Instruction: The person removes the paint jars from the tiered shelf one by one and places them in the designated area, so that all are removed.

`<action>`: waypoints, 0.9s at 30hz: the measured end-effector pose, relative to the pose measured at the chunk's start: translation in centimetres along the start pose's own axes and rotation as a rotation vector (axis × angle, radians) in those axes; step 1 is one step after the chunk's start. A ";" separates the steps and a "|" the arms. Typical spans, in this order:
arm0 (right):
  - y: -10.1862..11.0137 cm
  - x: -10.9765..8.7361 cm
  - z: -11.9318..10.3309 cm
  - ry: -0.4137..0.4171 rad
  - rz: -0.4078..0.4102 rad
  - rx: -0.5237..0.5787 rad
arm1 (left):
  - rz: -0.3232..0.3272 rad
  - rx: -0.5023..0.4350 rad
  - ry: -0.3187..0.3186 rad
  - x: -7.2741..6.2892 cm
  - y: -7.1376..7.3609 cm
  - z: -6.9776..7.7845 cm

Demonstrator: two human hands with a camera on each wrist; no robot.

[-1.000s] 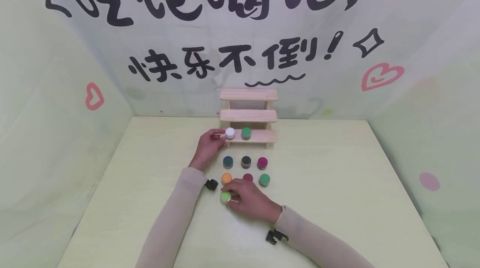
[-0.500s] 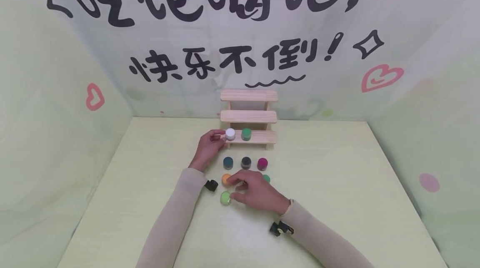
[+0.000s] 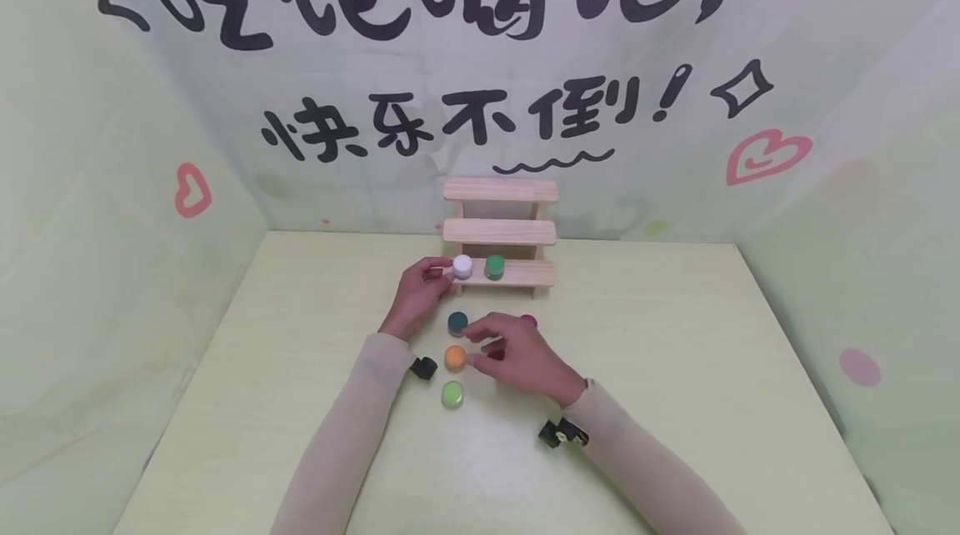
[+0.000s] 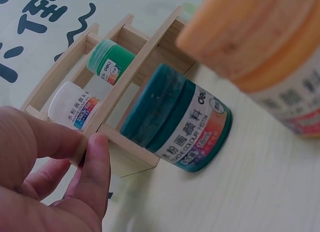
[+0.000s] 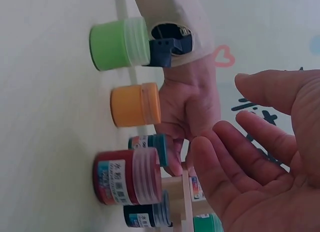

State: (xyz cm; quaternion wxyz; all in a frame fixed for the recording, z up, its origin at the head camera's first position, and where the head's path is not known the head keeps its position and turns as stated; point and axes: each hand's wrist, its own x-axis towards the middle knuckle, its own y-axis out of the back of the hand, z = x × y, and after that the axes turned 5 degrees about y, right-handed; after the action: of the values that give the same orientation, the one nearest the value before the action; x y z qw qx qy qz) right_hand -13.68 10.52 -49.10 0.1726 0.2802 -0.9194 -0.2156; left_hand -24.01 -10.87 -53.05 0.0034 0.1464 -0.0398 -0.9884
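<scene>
My left hand [image 3: 420,292] pinches the left end of the lowest step of a small wooden three-step stand [image 3: 517,272]; the left wrist view shows thumb and finger at its corner. On that step sit a white paint jar [image 3: 462,266] and a green paint jar [image 3: 495,266]. My right hand [image 3: 527,356] hovers over the jars on the table, fingers spread apart and holding nothing. Left of its fingertips are a teal jar [image 3: 457,322] and an orange jar [image 3: 455,357]. Nearer stands a light green jar [image 3: 452,394]. The right wrist view shows a dark red jar [image 5: 125,177].
A magenta jar [image 3: 528,321] peeks out behind my right hand, which covers other jars in the head view. The stand's two upper steps hold nothing. A printed cloth backdrop [image 3: 637,185] rises behind the pale table [image 3: 637,310].
My right hand has let go of the light green jar and moved away from me, over the dark red jar and up beside the orange and teal ones. My left hand stays at the stand.
</scene>
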 end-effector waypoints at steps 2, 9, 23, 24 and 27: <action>0.4 0.3 0.0 0.006 0.017 -0.010 | -0.002 0.002 0.001 0.0 0.0 0.1; 1.9 1.6 0.1 -0.046 0.085 0.009 | 0.002 0.014 0.008 0.0 0.1 0.3; 5.1 4.0 0.3 -0.157 0.264 -0.062 | 0.010 -0.002 0.009 0.1 -0.2 0.2; 5.3 4.2 0.3 -0.159 0.272 -0.062 | 0.010 -0.003 0.007 0.1 -0.2 0.1; 5.6 4.7 0.5 -0.159 0.293 -0.070 | 0.009 -0.004 0.002 0.1 -0.2 0.1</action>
State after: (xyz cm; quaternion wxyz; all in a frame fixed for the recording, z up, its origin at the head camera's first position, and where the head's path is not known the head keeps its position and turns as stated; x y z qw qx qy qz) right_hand -20.01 12.13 -45.80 0.1384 0.1188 -0.9531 -0.2416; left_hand -24.10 -10.69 -53.02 0.0079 0.1474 -0.0384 -0.9883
